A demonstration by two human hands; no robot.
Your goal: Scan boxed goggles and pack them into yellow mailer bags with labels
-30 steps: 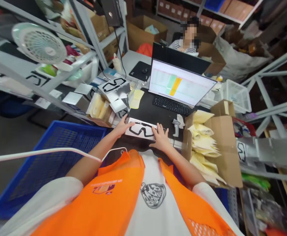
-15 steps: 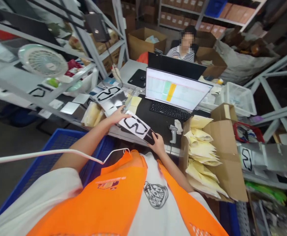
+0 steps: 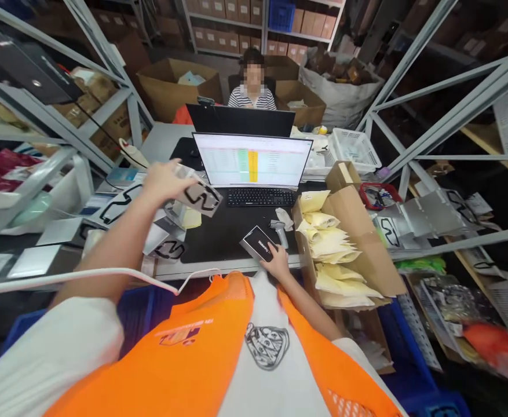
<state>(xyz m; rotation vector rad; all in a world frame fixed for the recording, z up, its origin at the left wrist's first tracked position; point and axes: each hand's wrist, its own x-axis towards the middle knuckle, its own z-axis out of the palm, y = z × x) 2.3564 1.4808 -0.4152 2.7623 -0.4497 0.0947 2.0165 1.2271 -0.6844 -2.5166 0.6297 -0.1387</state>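
Note:
My left hand (image 3: 164,184) is raised over the left side of the desk, closed on a flat grey pack (image 3: 202,198) marked with a black goggle-shaped outline. Lower and to the right, my right hand (image 3: 276,262) grips the near end of a small black box (image 3: 258,242) with white lettering and pale edges. That box is just left of a grey barcode scanner (image 3: 280,231) and a crumpled white scrap. Beneath my left forearm lie more packs with the same black outline (image 3: 170,249) and a pale yellow sheet (image 3: 192,219).
A monitor (image 3: 254,159) and black keyboard (image 3: 260,197) stand ahead. At right, a cardboard box (image 3: 366,246) holds several yellow padded envelopes (image 3: 332,243). Metal rack posts flank the desk. A person in a striped top (image 3: 252,97) sits behind the screens. A white hanger-like rod (image 3: 106,273) crosses at lower left.
Both hands were on one outlined pack with a black end. They are now apart: my left hand has risen with the grey pack, my right holds the black box. The view has turned right.

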